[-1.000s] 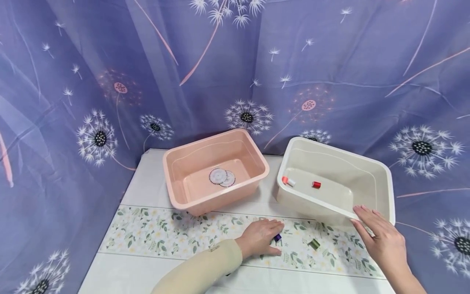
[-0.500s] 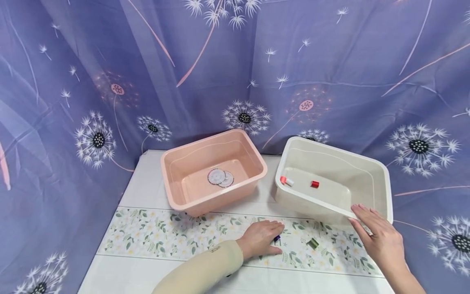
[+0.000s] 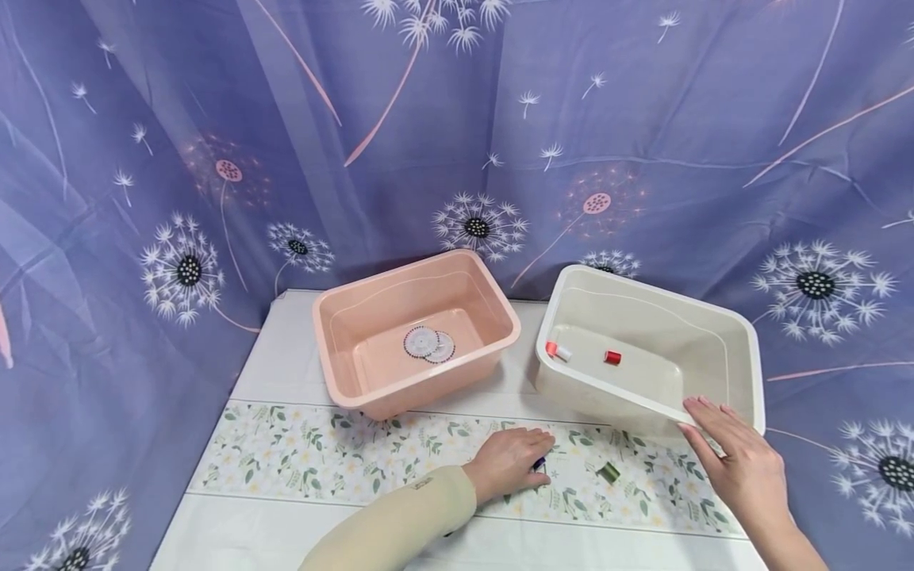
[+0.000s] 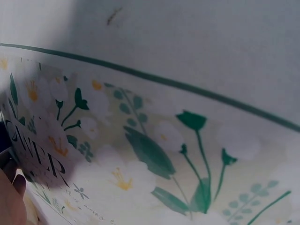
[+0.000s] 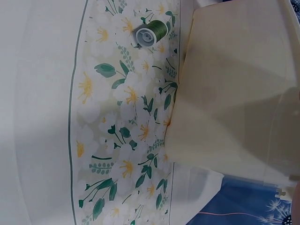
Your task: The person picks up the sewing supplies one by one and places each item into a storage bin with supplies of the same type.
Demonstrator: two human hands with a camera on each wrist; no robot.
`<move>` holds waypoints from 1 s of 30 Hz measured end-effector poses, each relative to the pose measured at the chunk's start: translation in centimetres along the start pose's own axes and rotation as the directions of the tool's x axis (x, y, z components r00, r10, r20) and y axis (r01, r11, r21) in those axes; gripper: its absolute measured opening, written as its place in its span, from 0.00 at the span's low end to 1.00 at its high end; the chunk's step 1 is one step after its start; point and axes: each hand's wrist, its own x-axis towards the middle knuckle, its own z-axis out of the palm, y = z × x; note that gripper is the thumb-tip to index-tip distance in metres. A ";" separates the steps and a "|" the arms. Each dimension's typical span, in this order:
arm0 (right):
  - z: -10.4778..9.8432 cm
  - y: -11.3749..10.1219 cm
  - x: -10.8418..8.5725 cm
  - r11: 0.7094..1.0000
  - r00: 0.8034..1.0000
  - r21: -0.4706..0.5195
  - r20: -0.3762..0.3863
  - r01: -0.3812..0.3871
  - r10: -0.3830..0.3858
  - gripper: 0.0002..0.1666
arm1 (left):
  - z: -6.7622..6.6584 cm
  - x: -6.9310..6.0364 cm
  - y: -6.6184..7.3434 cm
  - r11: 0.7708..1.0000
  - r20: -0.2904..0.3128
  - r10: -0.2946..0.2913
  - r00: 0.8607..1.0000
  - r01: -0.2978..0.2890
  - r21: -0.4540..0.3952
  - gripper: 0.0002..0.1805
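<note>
On the floral band of the cloth lies my left hand, palm down with its fingers stretched out. A small purple thread spool shows between these fingers and the thumb, mostly covered; contact with it is unclear. Part of the left hand enters the left wrist view at its edge. My right hand rests with straight fingers on the near rim of the white bin. Between the hands sits a green thread spool, lying on its side. Red, white and orange-red spools lie inside the white bin.
A pink bin stands left of the white one, with two round pin wheels overlapping inside. Behind both bins hangs a purple dandelion curtain. A dark bit of something shows beside the left sleeve.
The purple spool is slightly more covered by my left hand than a second ago. Otherwise both hands keep their places; the head view has shifted a little.
</note>
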 end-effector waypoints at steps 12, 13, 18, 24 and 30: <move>-0.1 -0.1 0.1 1.000 1.000 -0.005 0.009 -0.008 0.008 0.41 | -0.1 0.0 -0.2 0.999 -0.017 -0.001 1.000 0.000 -0.050 0.29; -0.1 -0.1 0.1 1.000 1.000 -0.005 0.011 -0.010 0.010 0.41 | -0.2 0.0 -0.2 0.998 -0.015 -0.002 1.000 0.001 -0.060 0.28; -0.1 -0.1 0.1 1.000 1.000 -0.002 0.009 -0.009 0.009 0.39 | -0.4 -0.1 -0.4 0.994 -0.003 -0.005 1.000 0.005 -0.107 0.28; -0.3 -0.3 0.1 1.000 0.999 -0.007 0.029 -0.019 0.019 0.40 | -0.7 -0.4 -0.6 0.986 -0.009 -0.003 1.000 0.001 -0.165 0.28; -0.4 -0.4 0.1 1.000 0.999 -0.008 0.040 -0.024 0.025 0.41 | -1.1 -0.6 -0.9 0.989 -0.033 0.003 0.999 -0.008 -0.147 0.28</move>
